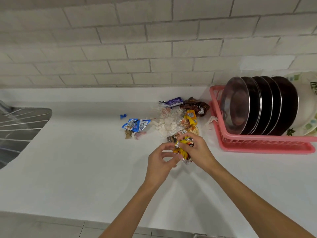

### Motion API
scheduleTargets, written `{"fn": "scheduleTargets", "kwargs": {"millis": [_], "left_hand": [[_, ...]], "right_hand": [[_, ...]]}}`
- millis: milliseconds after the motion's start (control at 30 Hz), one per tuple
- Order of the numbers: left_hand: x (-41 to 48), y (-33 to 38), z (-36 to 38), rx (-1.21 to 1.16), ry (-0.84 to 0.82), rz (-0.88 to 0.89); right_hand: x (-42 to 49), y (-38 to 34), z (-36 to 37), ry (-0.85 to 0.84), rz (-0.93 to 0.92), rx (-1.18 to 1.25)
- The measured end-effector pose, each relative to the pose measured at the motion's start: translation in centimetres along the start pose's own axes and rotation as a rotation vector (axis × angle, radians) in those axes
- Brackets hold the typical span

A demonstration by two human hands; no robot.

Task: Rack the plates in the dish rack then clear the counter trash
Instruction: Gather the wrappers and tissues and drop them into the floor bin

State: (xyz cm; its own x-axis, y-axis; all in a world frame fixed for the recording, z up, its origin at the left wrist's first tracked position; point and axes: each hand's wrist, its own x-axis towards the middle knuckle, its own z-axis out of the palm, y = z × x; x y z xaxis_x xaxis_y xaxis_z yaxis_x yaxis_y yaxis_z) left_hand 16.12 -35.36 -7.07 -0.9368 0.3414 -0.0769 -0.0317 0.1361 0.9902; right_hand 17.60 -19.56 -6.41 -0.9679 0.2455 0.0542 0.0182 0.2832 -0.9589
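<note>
Right hand [197, 148]: closed round a crumpled yellow foil wrapper [182, 151].
Left hand [160, 162]: wrapper's 9 o'clock edge is pinched.
Round steel plates [236, 107]: racked upright in pink plastic dish rack [264, 148], 3 o'clock.

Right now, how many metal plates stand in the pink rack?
5 metal plates, upright in one row in the pink rack, each overlapping the next; patterned dishes behind might hide more.

White counter [85, 160] bears wrappers [137, 125] and a pink dish rack [257, 143].
</note>
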Motion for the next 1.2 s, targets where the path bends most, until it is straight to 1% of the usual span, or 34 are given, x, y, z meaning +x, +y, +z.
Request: {"fn": "scheduleTargets", "kwargs": {"millis": [133, 233, 367, 467, 533, 633, 733, 800, 833, 900, 967, 1033, 1100, 1200], "left_hand": [[-0.2, 0.2, -0.3, -0.093, 0.036, -0.057], [-0.1, 0.6, -0.1, -0.168, 0.07, -0.127], [0.3, 1.1, -0.1, -0.263, 0.114, -0.186], [0.6, 1.6, -0.1, -0.337, 0.128, -0.199], [0.5, 1.8, 0.1, -0.375, 0.118, -0.193], [-0.3, 1.7, 0.3, -0.354, 0.053, -0.203], [-0.3, 1.9, -1.0, -0.34, -0.136, -0.234], [0.3, 1.8, -2.9, -0.275, -0.209, -0.234], [0.6, 1.6, -4.1, -0.226, -0.197, -0.241], [1.6, 0.6, -6.6, -0.088, -0.093, -0.258], [3.1, -0.7, -8.9, 0.112, 0.033, -0.233], [4.9, -1.2, -10.3, 0.273, 0.162, -0.139], [6.8, -1.0, -11.1, 0.404, 0.259, 0.009], [10.6, -0.7, -12.2, 0.579, 0.326, 0.149]], "right_hand": [[0.3, -0.3, 1.3, 0.021, 0.012, 0.104], [0.5, -0.5, 2.3, 0.044, -0.024, 0.071], [1.0, -1.3, 3.2, 0.064, -0.067, -0.057], [1.4, -1.9, 3.7, 0.028, -0.065, -0.053], [1.3, -1.9, 4.1, -0.009, -0.024, -0.033], [1.0, -2.0, 3.6, -0.061, -0.017, -0.085], [1.3, -2.7, 2.3, -0.107, -0.069, -0.178], [2.1, -3.0, 1.4, -0.101, -0.058, -0.223], [2.7, -2.9, 0.8, -0.078, -0.049, -0.28], [4.0, -2.7, -0.4, -0.061, -0.058, -0.46], [4.8, -2.5, -1.1, -0.098, -0.059, -0.553], [5.2, -2.2, -1.3, -0.102, -0.045, -0.552], [5.1, -2.2, -1.3, -0.092, -0.032, -0.541], [4.4, -2.7, -1.2, -0.094, -0.006, -0.532]]}}
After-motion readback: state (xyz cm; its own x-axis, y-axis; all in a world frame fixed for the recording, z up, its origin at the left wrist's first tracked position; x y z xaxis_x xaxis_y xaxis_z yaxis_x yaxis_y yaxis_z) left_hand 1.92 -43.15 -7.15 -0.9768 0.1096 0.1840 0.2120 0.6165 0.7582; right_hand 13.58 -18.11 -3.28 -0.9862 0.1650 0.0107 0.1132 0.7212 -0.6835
